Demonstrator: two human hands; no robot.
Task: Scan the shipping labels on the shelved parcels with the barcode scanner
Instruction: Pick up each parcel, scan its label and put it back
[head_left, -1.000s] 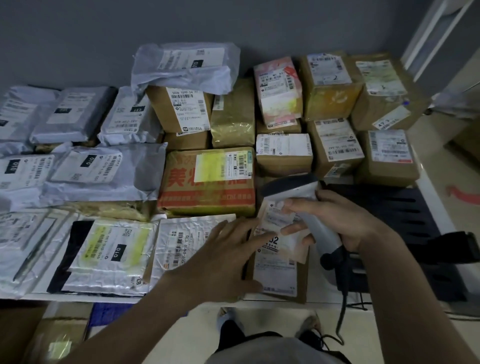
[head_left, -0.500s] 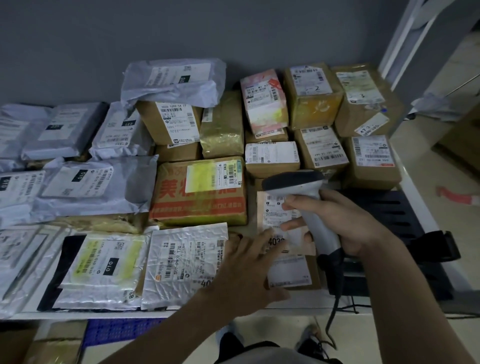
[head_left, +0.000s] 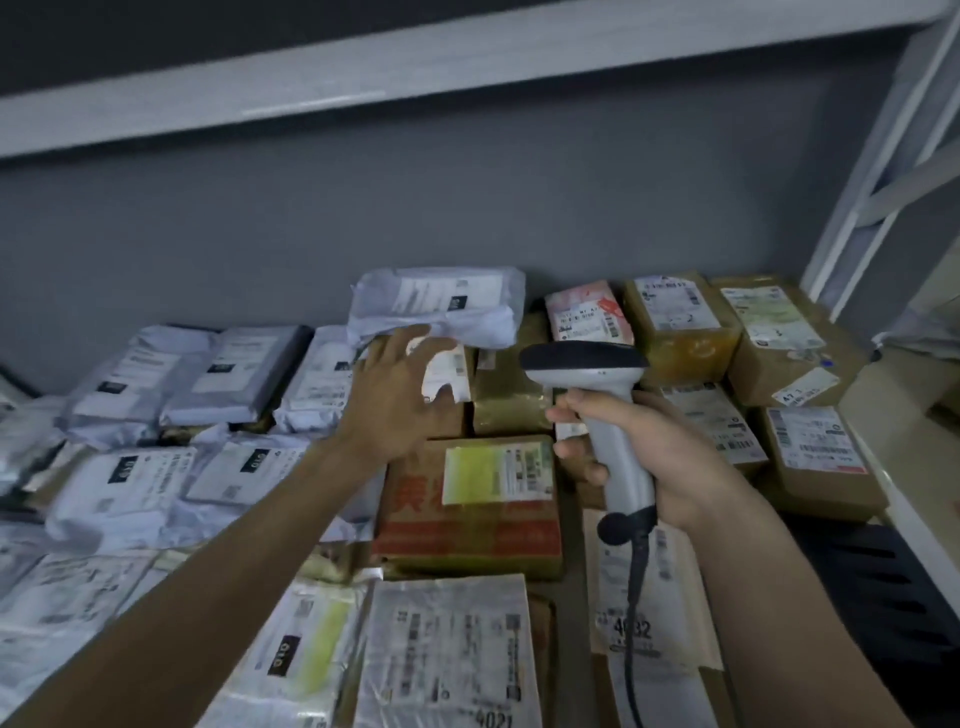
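Reaching with spread fingers, the left hand (head_left: 400, 395) could knock the grey bag (head_left: 441, 306) off the back box; the right hand (head_left: 644, 447) grips the scanner (head_left: 597, 395) above the parcels.

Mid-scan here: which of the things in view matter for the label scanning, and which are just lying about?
In the job: barcode scanner gripped by right hand; left hand reaching to grey mailer; red-printed carton.
Lying about: black crate; upper shelf.
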